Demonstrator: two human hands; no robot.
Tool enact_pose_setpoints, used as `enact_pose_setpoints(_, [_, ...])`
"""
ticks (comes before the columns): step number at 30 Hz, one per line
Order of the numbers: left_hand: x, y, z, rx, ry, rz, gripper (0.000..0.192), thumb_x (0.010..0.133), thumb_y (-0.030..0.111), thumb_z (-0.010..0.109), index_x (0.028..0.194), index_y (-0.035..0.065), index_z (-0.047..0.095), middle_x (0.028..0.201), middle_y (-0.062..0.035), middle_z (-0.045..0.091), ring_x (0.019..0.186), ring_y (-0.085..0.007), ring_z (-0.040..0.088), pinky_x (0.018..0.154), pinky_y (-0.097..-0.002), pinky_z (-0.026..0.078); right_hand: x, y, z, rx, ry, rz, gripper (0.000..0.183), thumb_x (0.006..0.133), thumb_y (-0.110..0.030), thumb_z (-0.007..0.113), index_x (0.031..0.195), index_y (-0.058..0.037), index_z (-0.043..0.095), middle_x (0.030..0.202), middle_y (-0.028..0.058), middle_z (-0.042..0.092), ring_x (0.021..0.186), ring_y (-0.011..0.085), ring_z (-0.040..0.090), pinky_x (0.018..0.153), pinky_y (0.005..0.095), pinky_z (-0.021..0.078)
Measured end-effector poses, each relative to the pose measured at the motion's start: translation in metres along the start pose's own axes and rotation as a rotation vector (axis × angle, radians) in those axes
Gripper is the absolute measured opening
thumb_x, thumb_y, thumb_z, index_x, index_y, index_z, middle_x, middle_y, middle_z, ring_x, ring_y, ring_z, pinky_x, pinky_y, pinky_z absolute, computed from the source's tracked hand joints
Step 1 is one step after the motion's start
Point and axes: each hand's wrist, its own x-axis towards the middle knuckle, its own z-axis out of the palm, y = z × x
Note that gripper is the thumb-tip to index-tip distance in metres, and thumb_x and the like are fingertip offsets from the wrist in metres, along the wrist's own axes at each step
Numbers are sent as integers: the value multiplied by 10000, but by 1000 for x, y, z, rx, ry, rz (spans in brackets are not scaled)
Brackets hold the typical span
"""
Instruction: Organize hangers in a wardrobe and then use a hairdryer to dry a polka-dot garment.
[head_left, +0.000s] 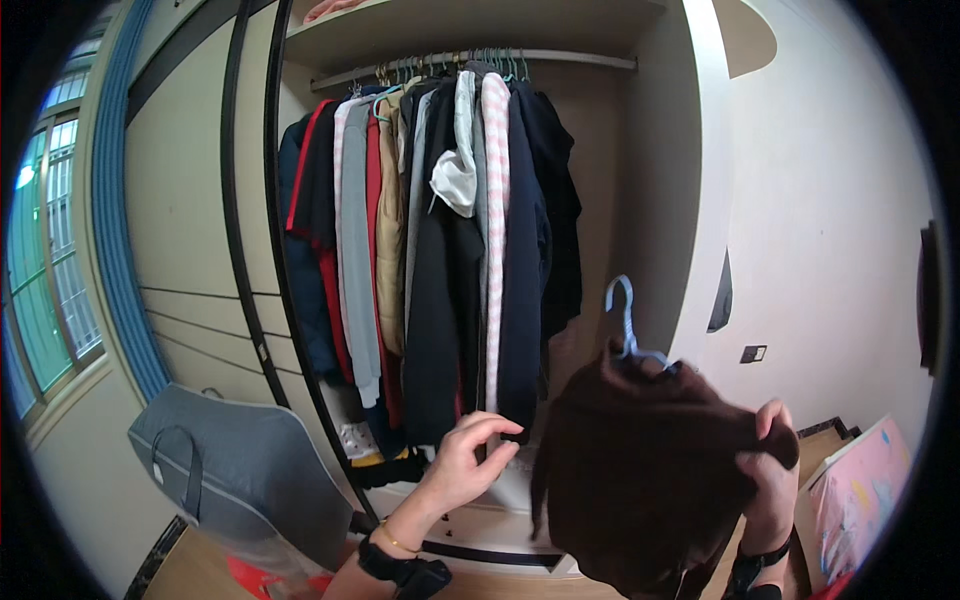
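My right hand (769, 465) grips a dark brown knit garment (637, 465) at its right shoulder. A light blue hanger (626, 322) sits inside the garment, its hook sticking up out of the neck opening. Left of the garment, my left hand (476, 457) is raised with thumb and fingers curved apart, holding nothing. Beyond both hands is a wardrobe with many clothes on a metal rail (555, 55), among them a navy garment (523, 247), a pink and white checked one (496, 150) and a grey one (358, 240).
A grey fabric storage bag (240, 465) with a handle stands at lower left, near a sliding wardrobe door (180, 195). A blue curtain (112, 187) hangs beside the window. At lower right is a pink patterned item (862, 495). The wardrobe's side panel (667, 187) rises at right.
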Motion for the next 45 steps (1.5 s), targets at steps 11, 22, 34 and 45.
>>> enact_pose_setpoints(11, [14, 108, -124, 21, 137, 1081, 159, 744, 308, 602, 810, 167, 637, 789, -16, 619, 706, -202, 575, 666, -322, 411, 155, 49, 116, -592, 107, -816, 192, 721, 78, 402, 851, -62, 397, 832, 21, 395, 798, 102, 363, 783, 215, 301])
enact_pose_setpoints(22, [40, 123, -71, -99, 685, 730, 106, 694, 226, 651, 665, 132, 611, 669, 2, 537, 618, -101, 504, 549, -249, 398, 348, 49, 138, -558, -8, -1135, 265, 669, 127, 371, 853, -52, 435, 801, 9, 445, 704, 78, 401, 625, 184, 357])
enact_pose_setpoints(34, [79, 46, -93, 416, 169, 558, 224, 695, -27, 579, 882, 96, 599, 916, -110, 542, 761, -245, 472, 605, -344, 401, 497, 58, 151, -315, -95, -1055, 261, 664, 140, 353, 840, -35, 436, 753, 17, 450, 760, 88, 435, 706, 171, 336])
enact_pose_setpoints(45, [141, -70, -88, 545, 399, 280, 234, 658, -99, 499, 790, 43, 630, 749, -86, 526, 700, -196, 493, 636, -274, 376, 534, 77, 164, -489, -121, -881, 313, 687, 57, 416, 969, -30, 519, 929, 98, 572, 917, 160, 523, 822, 253, 379])
